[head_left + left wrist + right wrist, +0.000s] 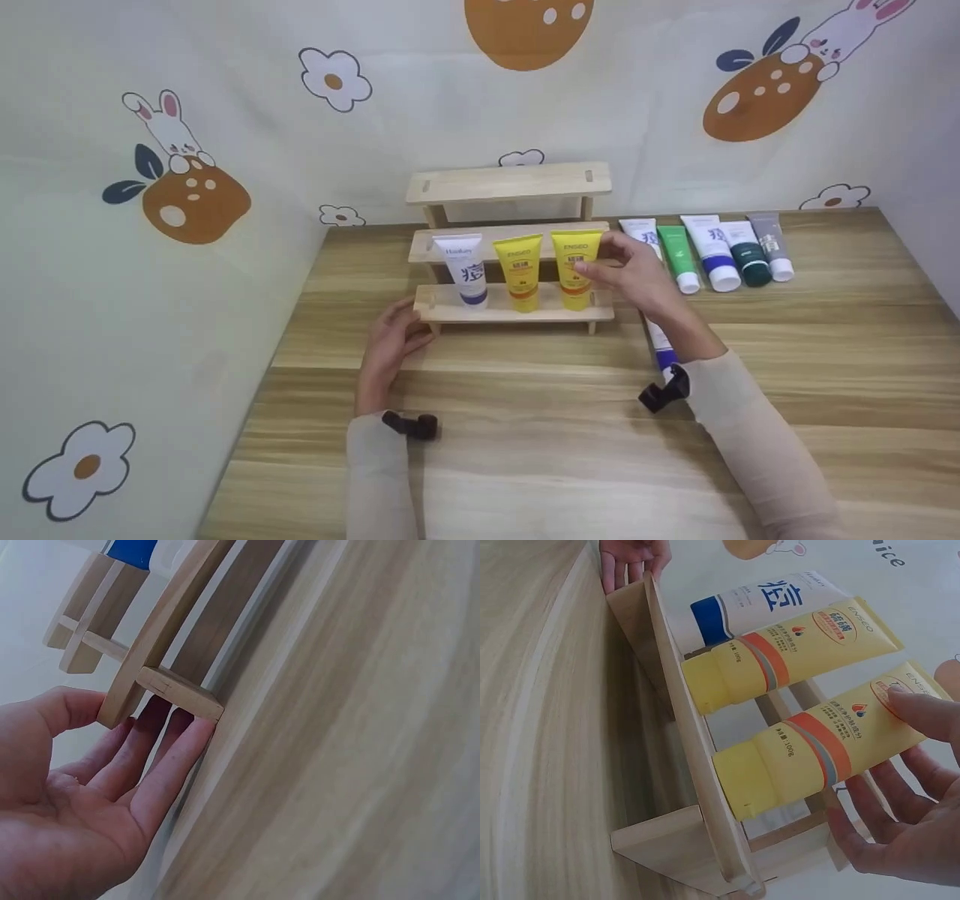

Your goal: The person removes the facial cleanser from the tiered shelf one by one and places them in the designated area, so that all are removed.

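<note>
A three-step wooden rack (517, 184) stands against the back wall. On its lowest step, a white tube with a blue cap (466, 270), a yellow tube (519, 274) and a second yellow tube (576, 262) stand upright on their caps. My right hand (637, 277) pinches the second yellow tube (817, 746), thumb on its front and fingers behind, at the step's right end. At the left end of that step my left hand (390, 341) grips the rack's edge; in the left wrist view its thumb lies on the board and fingers (169, 780) reach under.
Right of the rack lie several tubes: a green one (679, 259), a white one with a blue cap (711, 251), a dark green and white one (746, 251) and a grey one (771, 247). Another white tube (661, 346) lies partly under my right forearm.
</note>
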A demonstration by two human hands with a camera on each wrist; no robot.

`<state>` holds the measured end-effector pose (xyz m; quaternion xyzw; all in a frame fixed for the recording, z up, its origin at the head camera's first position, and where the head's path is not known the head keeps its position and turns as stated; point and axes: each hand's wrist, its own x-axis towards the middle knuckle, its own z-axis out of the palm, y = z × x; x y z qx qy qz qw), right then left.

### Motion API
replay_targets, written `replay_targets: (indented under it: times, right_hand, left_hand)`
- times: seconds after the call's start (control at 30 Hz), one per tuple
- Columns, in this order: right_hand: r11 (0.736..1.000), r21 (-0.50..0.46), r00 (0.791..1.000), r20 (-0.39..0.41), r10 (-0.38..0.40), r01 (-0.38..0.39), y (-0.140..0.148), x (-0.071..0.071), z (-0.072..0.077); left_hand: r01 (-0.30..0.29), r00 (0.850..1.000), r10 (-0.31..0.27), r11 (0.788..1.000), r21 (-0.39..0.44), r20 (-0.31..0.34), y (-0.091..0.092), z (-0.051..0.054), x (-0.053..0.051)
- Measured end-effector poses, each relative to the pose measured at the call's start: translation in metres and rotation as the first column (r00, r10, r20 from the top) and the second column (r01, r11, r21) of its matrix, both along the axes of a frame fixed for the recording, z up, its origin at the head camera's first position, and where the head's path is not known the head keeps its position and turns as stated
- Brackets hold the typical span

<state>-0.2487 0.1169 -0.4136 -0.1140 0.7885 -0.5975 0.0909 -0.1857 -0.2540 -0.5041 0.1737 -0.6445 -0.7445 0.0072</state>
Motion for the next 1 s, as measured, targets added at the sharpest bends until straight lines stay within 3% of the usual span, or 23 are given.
replay_targets:
  times: [0.27, 0.6, 1.0]
  right_hand:
    - [1.000, 0.010, 0.999, -0.040, -0.017, 0.017, 0.009, 0.009, 0.008]
    - [0.996, 0.065, 0.997, -0.048, -0.062, 0.065, 0.039, 0.025, 0.014]
    - [0.986, 0.043, 0.985, -0.060, -0.160, 0.163, 0.091, 0.039, 0.005]
  left_hand:
    - [0.016, 1.000, -0.016, 1.000, -0.008, 0.005, 0.001, -0.001, -0.001]
    - [0.019, 1.000, -0.019, 1.000, -0.005, 0.015, -0.003, 0.002, 0.000]
    - [0.029, 0.999, -0.030, 0.999, 0.020, 0.027, -0.003, 0.001, -0.002]
